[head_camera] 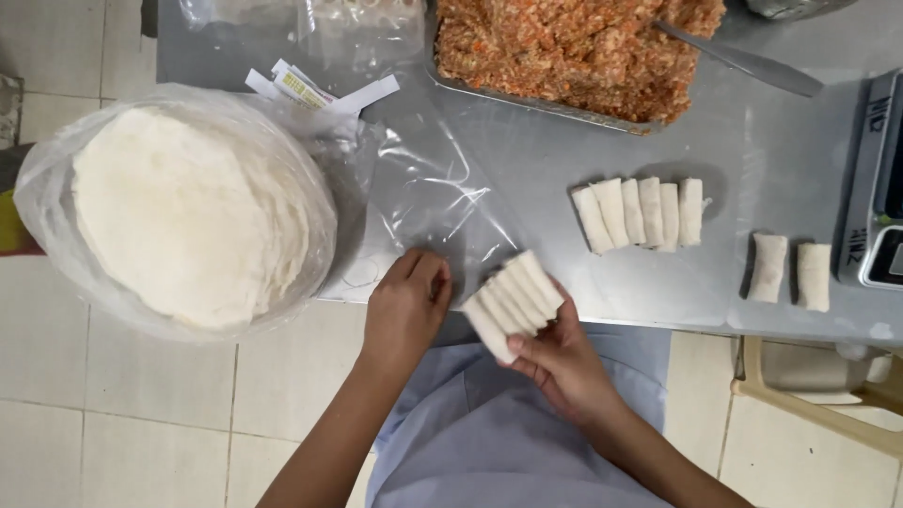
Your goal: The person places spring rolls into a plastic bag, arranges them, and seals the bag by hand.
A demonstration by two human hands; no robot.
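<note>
My right hand holds a row of several white wrapped rolls side by side, just off the near edge of the steel table. My left hand rests with curled fingers on the table edge beside them, on a clear plastic bag. It touches the plastic and grips nothing that I can see. Another row of several rolls lies on the table to the right, and two single rolls lie farther right.
A round stack of thin white wrappers in clear plastic overhangs the table's left end. A metal tray of orange minced filling with a metal utensil stands at the back. A scale sits at the right edge, a plastic chair below it.
</note>
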